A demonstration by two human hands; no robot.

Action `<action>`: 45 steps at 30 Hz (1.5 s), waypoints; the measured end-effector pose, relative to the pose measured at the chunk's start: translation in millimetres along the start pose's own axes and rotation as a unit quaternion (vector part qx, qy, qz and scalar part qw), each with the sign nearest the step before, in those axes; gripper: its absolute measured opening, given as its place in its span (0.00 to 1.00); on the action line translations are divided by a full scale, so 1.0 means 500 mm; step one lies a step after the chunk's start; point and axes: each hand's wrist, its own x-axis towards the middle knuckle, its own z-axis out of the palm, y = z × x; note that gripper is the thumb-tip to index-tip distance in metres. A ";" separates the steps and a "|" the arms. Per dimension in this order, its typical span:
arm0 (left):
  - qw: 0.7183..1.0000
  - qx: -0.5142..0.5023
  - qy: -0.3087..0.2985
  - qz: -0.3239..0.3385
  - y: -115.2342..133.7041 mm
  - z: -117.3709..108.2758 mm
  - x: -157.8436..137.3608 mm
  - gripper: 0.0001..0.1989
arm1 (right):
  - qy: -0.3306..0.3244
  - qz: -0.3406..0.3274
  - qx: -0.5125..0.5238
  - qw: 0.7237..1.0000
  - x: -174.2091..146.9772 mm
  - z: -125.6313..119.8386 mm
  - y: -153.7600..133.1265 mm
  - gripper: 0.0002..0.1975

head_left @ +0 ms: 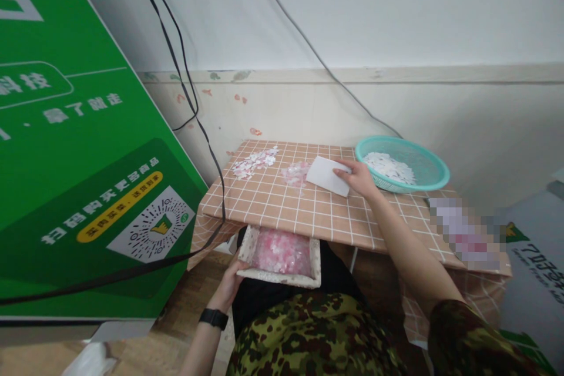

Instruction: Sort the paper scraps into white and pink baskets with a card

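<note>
My right hand grips a flat white card by its right side, just above the checked tablecloth. Touching or close to the card's left edge lies a small patch of pink and clear flakes. Farther left is a loose pile of white and pinkish pieces. Below the table's front edge, my left hand holds a whitish foam box by its left corner, over my lap. Pink and white flakes in clear plastic fill the box.
A turquoise basket with white pieces inside stands at the table's back right. A blurred-out item lies near the right edge. Dark straps hang across the left side before a green printed panel. The wall is behind the table.
</note>
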 end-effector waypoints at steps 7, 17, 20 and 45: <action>1.000 0.003 0.009 0.005 -0.003 -0.004 0.001 0.11 | 0.061 0.025 -0.124 0.990 -0.002 0.006 -0.005 0.20; 1.000 0.002 -0.022 0.000 -0.008 -0.009 0.004 0.12 | 0.030 0.058 -0.058 0.996 0.001 0.009 0.014 0.20; 1.000 0.010 -0.018 -0.012 -0.006 -0.008 0.002 0.09 | -0.024 0.069 -0.044 0.996 -0.001 0.003 0.001 0.18; 1.000 0.004 -0.013 0.008 -0.002 -0.005 0.000 0.11 | -0.173 0.104 0.133 0.970 -0.027 0.051 -0.062 0.17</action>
